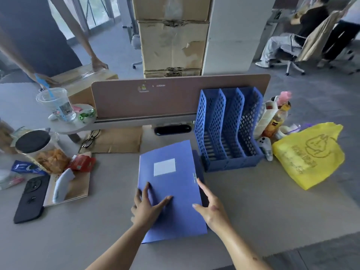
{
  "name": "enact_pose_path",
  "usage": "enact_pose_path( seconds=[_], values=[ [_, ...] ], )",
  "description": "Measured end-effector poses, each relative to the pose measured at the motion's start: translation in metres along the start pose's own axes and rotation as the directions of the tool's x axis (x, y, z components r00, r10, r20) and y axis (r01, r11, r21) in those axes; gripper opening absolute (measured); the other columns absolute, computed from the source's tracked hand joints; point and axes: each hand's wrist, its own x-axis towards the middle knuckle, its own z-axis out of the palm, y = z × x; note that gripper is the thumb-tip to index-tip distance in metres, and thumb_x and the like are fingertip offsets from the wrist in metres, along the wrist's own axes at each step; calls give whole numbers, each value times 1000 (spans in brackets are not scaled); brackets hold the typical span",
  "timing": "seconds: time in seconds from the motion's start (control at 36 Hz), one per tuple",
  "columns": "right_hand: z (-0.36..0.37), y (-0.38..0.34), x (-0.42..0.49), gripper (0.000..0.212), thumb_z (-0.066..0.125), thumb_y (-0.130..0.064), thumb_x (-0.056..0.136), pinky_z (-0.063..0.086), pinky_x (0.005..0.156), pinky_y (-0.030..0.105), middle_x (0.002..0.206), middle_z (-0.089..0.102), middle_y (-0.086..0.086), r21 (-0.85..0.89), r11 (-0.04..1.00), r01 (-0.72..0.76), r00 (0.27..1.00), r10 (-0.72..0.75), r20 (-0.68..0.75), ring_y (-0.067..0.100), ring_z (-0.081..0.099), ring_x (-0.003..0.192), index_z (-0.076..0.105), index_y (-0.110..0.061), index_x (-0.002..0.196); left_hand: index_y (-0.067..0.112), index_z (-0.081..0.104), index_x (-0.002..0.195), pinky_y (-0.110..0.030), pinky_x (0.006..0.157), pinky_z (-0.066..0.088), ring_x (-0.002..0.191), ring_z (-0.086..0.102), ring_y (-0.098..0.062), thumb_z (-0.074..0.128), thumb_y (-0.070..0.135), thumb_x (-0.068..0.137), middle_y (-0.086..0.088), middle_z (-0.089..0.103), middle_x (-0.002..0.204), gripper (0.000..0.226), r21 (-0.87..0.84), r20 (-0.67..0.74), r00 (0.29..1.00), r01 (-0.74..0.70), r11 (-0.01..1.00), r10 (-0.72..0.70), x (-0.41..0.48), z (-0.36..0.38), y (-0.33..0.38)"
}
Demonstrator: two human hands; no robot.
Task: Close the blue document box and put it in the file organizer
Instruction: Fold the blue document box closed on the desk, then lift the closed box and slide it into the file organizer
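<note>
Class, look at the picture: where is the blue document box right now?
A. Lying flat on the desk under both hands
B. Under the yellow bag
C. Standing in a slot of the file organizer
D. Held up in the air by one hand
A: the box lies flat on the desk, left hand on its cover and right hand at its edge; the organizer slots look empty.

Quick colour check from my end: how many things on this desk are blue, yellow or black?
Blue: 3, the document box, the file organizer and a snack packet
Yellow: 1, the plastic bag
Black: 3, the phone, the jar lid and the glasses
Total: 7
</note>
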Motion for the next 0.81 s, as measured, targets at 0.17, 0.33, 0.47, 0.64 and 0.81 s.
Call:
enact_pose_path(
  seconds=[0.17, 0.33, 0.47, 0.64, 0.81],
  values=[
    [8, 30, -5, 75, 73, -16, 82, 26, 96, -2, 144, 33, -26, 119, 985, -126, 992, 127, 0, -28, 29, 122, 35, -48, 138, 54, 14, 146, -52, 108, 27, 135, 30, -37, 60, 89, 53, 13, 3, 163, 110, 195, -81, 997, -5, 981, 21, -6, 15, -4],
    [11, 45, -4, 79, 73, -13, 83, 34, 81, -6, 139, 38, -25, 190, 958, -213, 975, 220, -14, -4, 34, 128, 32, -38, 146, 53, 7, 148, -55, 108, 23, 139, 20, -38, 54, 89, 57, 9, -3, 164, 108, 300, -109, 994, 9, 954, 25, -4, 32, -3],
    [4, 51, 3, 80, 71, -6, 83, 33, 72, -11, 137, 42, -22, 194, 950, -247, 968, 251, 4, -4, 39, 121, 32, -30, 149, 53, 2, 149, -57, 110, 18, 139, 16, -40, 51, 89, 61, 9, -8, 164, 107, 343, -124, 992, 29, 939, 15, -5, 44, 0],
    [4, 55, 9, 79, 72, -7, 83, 32, 91, 10, 137, 44, -17, 178, 935, -307, 951, 310, 14, 3, 40, 125, 33, -32, 148, 51, -3, 149, -58, 109, 18, 140, 12, -41, 49, 87, 66, 9, -11, 164, 104, 395, -138, 990, 28, 918, 29, -6, 50, -4],
    [7, 62, 13, 80, 74, -14, 81, 30, 100, 20, 148, 40, -15, 161, 930, -331, 942, 335, 6, 10, 33, 140, 34, -36, 147, 50, -5, 150, -60, 109, 17, 142, 11, -42, 47, 86, 68, 9, -13, 164, 104, 413, -147, 989, 35, 910, 28, -7, 54, -3]
  ],
)
